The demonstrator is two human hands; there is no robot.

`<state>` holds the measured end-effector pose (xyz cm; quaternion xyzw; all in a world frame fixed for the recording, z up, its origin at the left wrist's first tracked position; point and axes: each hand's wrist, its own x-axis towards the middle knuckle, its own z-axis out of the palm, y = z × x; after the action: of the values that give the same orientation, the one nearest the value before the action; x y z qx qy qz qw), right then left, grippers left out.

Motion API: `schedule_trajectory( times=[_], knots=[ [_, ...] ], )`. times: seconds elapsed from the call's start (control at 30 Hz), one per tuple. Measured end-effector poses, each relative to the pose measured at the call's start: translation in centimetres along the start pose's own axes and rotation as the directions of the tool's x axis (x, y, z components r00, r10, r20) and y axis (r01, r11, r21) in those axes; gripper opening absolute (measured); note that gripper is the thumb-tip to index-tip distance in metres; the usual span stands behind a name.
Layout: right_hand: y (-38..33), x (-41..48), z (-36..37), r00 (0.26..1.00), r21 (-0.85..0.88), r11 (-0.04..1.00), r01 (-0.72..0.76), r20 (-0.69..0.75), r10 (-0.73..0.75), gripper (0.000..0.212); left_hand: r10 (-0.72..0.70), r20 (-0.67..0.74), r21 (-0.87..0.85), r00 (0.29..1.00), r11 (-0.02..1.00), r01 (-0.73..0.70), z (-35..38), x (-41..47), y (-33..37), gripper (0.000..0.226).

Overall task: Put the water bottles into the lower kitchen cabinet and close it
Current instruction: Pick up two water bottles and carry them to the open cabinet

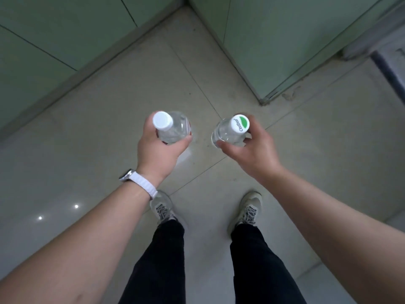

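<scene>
While the person stands looking straight down at the pale beige tiled floor (98,139), each hand carries one bottle upright above the tiles. Seen from the head camera, the left hand (162,148), with a white-strapped wristwatch (140,181) on its wrist, has its fingers (185,140) curled round the shoulder of a clear plastic water bottle with a plain white cap (173,128). The right hand (252,148) grips a second clear plastic water bottle with a white and green printed cap (230,132) the same way, fingers clamped just below the cap. The two bottles hang near one another without touching, out in front of the grey lace-up shoes (162,209). Pale green flat cabinet doors on the left (54,40) and on the right (274,40) run toward a corner, and every door in sight is closed.

I would say the task has barely started. Both bottles are in hand, but nothing is in a cabinet yet. A lower door has to be opened first, which looks awkward with both hands full. After that come placing the bottles inside and shutting the door.
</scene>
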<state>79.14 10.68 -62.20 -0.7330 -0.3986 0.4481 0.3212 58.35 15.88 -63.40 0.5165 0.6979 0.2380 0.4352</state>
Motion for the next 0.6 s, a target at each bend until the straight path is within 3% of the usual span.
schedule_trajectory(
  times=[0.3,0.6],
  knots=[
    [-15.9,-5.7,-1.7,0.987,-0.133,0.979,0.156,0.065,-0.149,0.064,0.072,-0.065,-0.061,0.995,0.995,-0.076,-12.2,-6.3,9.0,0.067],
    [-28.8,-11.1,4.7,0.962,-0.144,0.956,0.257,0.134,-0.238,0.055,0.157,-0.197,-0.169,0.968,0.967,-0.191,-27.5,-8.2,11.2,0.063]
  ],
)
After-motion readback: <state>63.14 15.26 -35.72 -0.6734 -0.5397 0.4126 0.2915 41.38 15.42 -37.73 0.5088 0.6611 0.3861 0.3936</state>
